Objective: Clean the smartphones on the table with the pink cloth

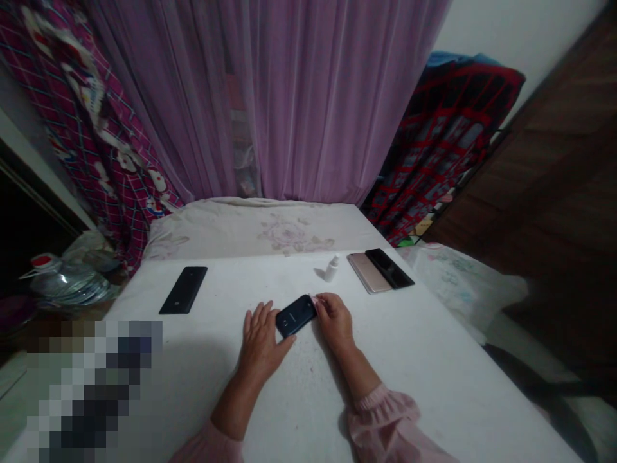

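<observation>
A small dark blue phone (295,316) lies at a slant on the white table, back side up as far as I can tell. My left hand (260,337) grips its left end between thumb and forefinger, the other fingers spread on the cloth. At the phone's right end, my right hand (335,321) pinches a small pale pink cloth or tissue (313,299) against the edge; most of it is hidden by the fingers. A little white spray bottle (331,269) stands upright just beyond my right hand.
On the left lies a black phone (184,290). A rose-gold phone (370,272) and a black phone or case (389,269) lie side by side at right. Purple curtains (308,96) hang behind the table (385,360). A large water bottle (67,283) stands beyond its left edge.
</observation>
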`<control>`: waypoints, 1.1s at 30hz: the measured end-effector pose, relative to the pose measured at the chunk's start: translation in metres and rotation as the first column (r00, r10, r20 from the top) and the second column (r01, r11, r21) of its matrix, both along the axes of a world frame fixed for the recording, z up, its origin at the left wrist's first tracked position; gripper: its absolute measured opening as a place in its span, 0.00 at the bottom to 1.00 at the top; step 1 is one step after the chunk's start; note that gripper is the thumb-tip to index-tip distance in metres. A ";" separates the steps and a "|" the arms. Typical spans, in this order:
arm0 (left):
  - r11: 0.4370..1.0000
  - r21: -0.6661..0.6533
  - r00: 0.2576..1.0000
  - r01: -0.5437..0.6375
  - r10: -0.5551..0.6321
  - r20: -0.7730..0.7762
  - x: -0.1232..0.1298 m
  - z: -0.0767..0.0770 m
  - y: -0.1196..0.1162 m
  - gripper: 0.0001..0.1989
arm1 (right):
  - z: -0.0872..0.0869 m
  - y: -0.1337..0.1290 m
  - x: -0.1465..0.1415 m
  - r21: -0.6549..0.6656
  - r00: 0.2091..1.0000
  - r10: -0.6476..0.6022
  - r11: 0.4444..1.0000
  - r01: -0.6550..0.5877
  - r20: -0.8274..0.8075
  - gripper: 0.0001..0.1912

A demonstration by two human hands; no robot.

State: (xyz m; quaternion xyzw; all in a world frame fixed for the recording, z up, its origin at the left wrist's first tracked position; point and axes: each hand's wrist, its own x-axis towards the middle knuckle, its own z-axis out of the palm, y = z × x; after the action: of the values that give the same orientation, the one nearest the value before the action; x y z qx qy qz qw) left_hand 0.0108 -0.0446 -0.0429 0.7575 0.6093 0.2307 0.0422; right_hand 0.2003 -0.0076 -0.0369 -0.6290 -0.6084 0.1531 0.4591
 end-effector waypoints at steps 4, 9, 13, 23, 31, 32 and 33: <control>1.000 -0.001 1.000 0.002 -0.002 0.003 0.001 0.002 -0.001 0.23 | -0.003 -0.001 0.001 0.029 0.983 0.038 0.999 -0.044 0.178 0.13; 1.000 -0.003 1.000 0.004 -0.004 0.007 0.001 0.003 -0.001 0.21 | -0.003 -0.008 0.000 0.009 0.923 0.096 0.994 -0.107 0.373 0.15; 1.000 -0.012 1.000 0.007 -0.007 0.009 0.001 0.003 -0.001 0.22 | 0.005 -0.009 -0.008 -0.050 0.913 0.078 0.997 -0.063 0.400 0.14; 0.999 -0.039 1.000 0.017 -0.017 0.007 0.000 0.002 0.000 0.23 | 0.007 -0.018 -0.032 -0.033 0.889 0.247 0.967 -0.254 0.386 0.16; 0.998 -0.054 1.000 0.019 -0.018 0.018 0.001 0.005 0.000 0.22 | 0.019 0.010 -0.021 -0.141 0.863 0.122 0.988 -0.059 0.490 0.11; 0.998 -0.054 1.000 0.020 -0.019 0.018 0.001 0.005 0.000 0.22 | 0.018 0.007 -0.025 -0.135 0.858 0.137 0.988 -0.080 0.495 0.11; 0.998 -0.054 1.000 0.020 -0.019 0.017 0.001 0.004 0.000 0.23 | 0.017 0.003 -0.029 -0.131 0.852 0.164 0.985 -0.113 0.497 0.12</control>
State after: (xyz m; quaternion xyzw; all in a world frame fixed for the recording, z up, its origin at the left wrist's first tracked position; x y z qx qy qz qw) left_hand 0.0119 -0.0443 -0.0388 0.7600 0.6075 0.2202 0.0699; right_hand 0.1710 -0.0050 -0.0199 -0.6230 -0.7431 0.0446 0.2403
